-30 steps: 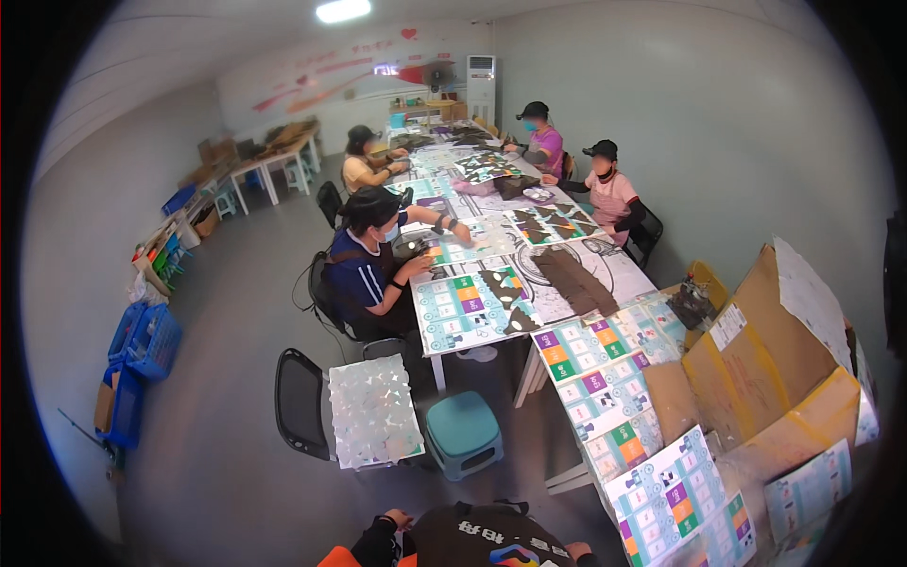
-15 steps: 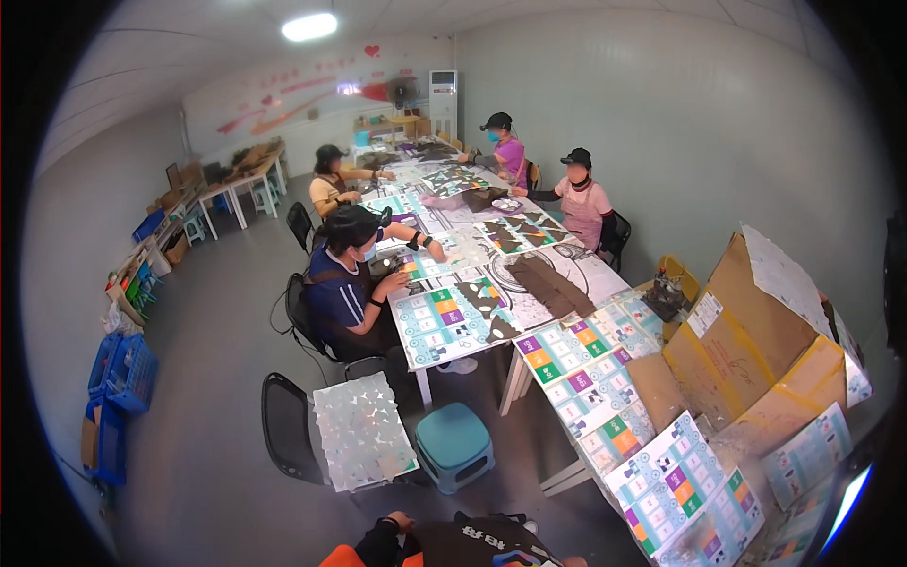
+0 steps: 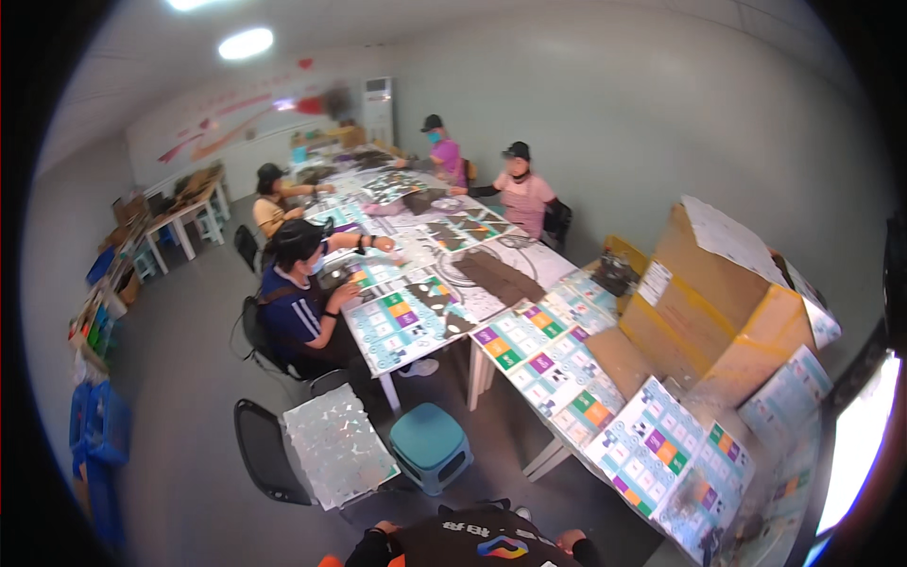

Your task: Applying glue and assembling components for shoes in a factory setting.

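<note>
Fingers: can't tell if your left hand (image 3: pixel 386 527) or right hand (image 3: pixel 570 540) grips
Apron (image 3: pixel 449 546): dark, between them
Stool (image 3: pixel 430 439): teal, beyond left fingers

left hand (image 3: pixel 386 526), right hand (image 3: pixel 569 540) — low, well apart, beside torso (image 3: pixel 463 541)

The right wall (image 3: pixel 586 123) is pale grey; the far wall (image 3: pixel 265 121) carries red graphics. A ceiling lamp (image 3: pixel 246 43) is lit. The floor (image 3: pixel 189 397) is grey. A black chair (image 3: pixel 269 452) and teal stool (image 3: pixel 430 439) stand near a white-legged surface (image 3: pixel 389 390). Blue crates (image 3: pixel 102 420) occupy the left side; a bright opening (image 3: pixel 862 444), the right edge.
</note>
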Motion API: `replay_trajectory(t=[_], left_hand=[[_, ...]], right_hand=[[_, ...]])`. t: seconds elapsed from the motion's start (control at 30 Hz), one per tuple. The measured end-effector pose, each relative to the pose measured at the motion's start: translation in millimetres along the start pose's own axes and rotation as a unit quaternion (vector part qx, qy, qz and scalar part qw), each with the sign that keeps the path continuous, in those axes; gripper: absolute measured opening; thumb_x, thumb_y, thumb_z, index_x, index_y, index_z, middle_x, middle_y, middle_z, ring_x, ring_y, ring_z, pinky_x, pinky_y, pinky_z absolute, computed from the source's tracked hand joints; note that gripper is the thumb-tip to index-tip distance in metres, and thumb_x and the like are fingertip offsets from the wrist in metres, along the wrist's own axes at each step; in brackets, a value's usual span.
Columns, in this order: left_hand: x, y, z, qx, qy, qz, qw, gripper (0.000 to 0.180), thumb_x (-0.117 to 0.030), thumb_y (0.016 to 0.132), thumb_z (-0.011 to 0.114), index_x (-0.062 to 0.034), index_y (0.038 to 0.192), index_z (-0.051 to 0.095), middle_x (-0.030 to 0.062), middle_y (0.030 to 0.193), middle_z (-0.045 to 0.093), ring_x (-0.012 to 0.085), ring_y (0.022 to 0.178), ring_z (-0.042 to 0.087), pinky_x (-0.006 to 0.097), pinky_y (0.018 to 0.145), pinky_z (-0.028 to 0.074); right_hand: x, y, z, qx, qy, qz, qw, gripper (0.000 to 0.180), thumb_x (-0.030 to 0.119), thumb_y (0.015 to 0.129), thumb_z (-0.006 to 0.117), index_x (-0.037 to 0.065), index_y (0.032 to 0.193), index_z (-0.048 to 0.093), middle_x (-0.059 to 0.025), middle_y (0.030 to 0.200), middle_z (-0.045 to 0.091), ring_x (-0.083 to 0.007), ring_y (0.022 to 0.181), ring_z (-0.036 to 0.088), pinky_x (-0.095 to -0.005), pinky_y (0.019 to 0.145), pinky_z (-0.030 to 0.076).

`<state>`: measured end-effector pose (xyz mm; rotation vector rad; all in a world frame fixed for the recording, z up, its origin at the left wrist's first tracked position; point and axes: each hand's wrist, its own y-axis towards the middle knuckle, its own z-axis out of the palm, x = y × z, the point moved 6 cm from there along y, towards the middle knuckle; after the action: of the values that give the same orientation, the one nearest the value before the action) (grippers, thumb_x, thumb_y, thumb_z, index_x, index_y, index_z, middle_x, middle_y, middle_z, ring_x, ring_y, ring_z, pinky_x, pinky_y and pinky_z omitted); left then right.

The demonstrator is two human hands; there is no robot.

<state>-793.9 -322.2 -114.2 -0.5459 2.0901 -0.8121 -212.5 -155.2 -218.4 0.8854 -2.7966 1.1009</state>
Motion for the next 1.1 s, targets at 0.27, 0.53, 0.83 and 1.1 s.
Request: replay_trajectory(t=[0.27, 0.53, 0.83, 1.1], left_hand=[[-39, 11, -33, 0.03, 0.079, 0.033, 0.996, 0.052, -0.053, 0.092, 0.059, -0.0094, 0.115, 0.074, 0.016, 0.114, 0.073, 0.0346, 0.11, 0.067, 0.042, 0.095, 0.051], [-76, 17, -37, 0.056, 0.122, 0.057, 0.989, 0.052, -0.053, 0.091, 0.059, -0.0093, 0.115, 0.075, 0.0161, 0.115, 0.073, 0.0346, 0.11, 0.067, 0.042, 0.095, 0.051], [-122, 17, -17, 0.109, 0.165, 0.086, 0.976, 0.052, -0.053, 0.091, 0.06, -0.0093, 0.115, 0.075, 0.0162, 0.115, 0.073, 0.0346, 0.11, 0.067, 0.042, 0.095, 0.051], [-160, 28, 10, 0.173, 0.231, 0.125, 0.949, 0.052, -0.053, 0.091, 0.06, -0.0092, 0.115, 0.075, 0.0162, 0.115, 0.073, 0.0346, 0.11, 0.067, 0.042, 0.095, 0.051]], right_hand=[[54, -13, -48, 0.165, 0.545, 0.293, 0.768, 0.03, 0.028, 0.101, 0.044, 0.011, 0.093, 0.068, 0.0011, 0.093, 0.074, -0.0115, 0.073, 0.068, -0.0306, 0.058, 0.059], [56, -4, -23, 0.14, 0.539, 0.28, 0.782, 0.033, 0.032, 0.103, 0.043, 0.011, 0.098, 0.068, -0.0044, 0.082, 0.074, -0.0185, 0.07, 0.072, -0.0386, 0.054, 0.056], [51, 8, 2, 0.139, 0.574, 0.268, 0.761, 0.029, 0.037, 0.1, 0.052, 0.014, 0.094, 0.068, -0.0021, 0.087, 0.076, -0.0166, 0.069, 0.072, -0.0348, 0.051, 0.056], [54, 32, 1, 0.132, 0.478, 0.279, 0.822, 0.035, 0.022, 0.095, 0.045, 0.009, 0.071, 0.067, -0.0047, 0.062, 0.068, -0.0176, 0.05, 0.064, -0.0344, 0.044, 0.049]])
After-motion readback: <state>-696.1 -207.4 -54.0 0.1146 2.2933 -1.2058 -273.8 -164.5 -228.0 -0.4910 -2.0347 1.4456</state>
